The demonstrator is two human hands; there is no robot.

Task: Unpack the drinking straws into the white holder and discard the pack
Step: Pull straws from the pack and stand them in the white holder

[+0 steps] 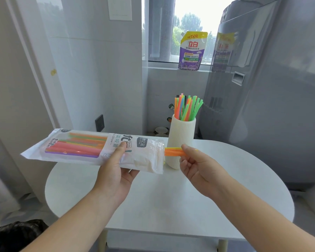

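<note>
While our left hand (pixel 116 166) grips the pack (pixel 91 150), our right hand (pixel 195 160) pinches orange straws (pixel 173 151) at its mouth; white holder (pixel 180 140) at the tabletop's (pixel 225 179) far edge is partly filled, the pack not emptied or binned.

the table (pixel 171 197) fills the foreground. the holder (pixel 182 140) stands upright on the table's far side, and the standing straws (pixel 187 108) in it reach above its rim. the pack (pixel 91 150) hangs level above the table's left half, its mouth ending just left of the holder, with the packed straws (pixel 75 148) lying toward its left end. the left hand (pixel 115 171) is under the pack's middle, thumb on top. the right hand (pixel 198 166), in front of the holder, pinches the protruding straws (pixel 173 151) at the pack's mouth. behind, a detergent pouch (pixel 192 50) stands on the windowsill (pixel 162 68). a washing machine (pixel 271 88) stands to the right of the table, and a wall socket (pixel 99 122) sits behind the pack.
</note>
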